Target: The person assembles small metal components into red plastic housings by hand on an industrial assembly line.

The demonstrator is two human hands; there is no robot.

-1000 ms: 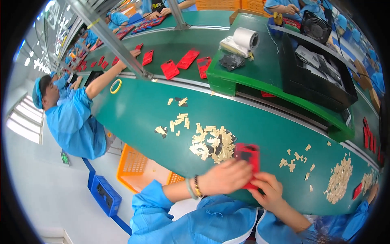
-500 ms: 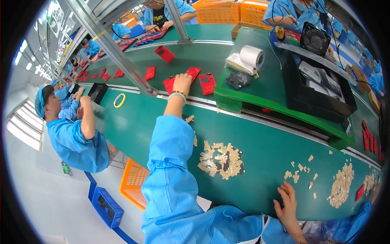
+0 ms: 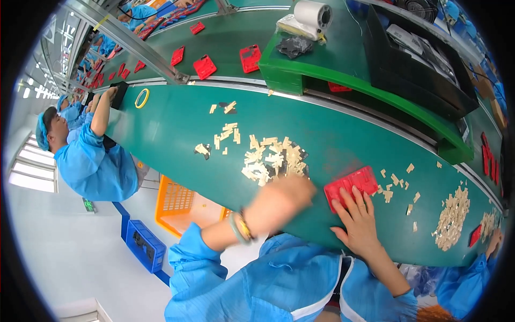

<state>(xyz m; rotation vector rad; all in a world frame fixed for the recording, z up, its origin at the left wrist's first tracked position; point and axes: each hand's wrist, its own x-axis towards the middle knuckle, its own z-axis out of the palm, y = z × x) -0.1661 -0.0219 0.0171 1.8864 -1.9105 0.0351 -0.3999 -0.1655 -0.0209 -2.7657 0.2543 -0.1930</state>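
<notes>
The right hand (image 3: 360,228) rests with its fingers apart across the near part of a red case (image 3: 355,178) that lies on the green counter (image 3: 177,129), while the left hand (image 3: 281,201) is blurred at the near edge of a pile of pale strips (image 3: 273,160), so I cannot tell whether its fingers are together or hold anything. The pile sits left of the case, and loose strips (image 3: 394,178) lie to its right. Farther off, beyond a metal rail (image 3: 230,85), more red covers (image 3: 204,67) lie left of a green stand (image 3: 338,51) bearing a black box (image 3: 424,99) and a white roll (image 3: 308,13).
</notes>
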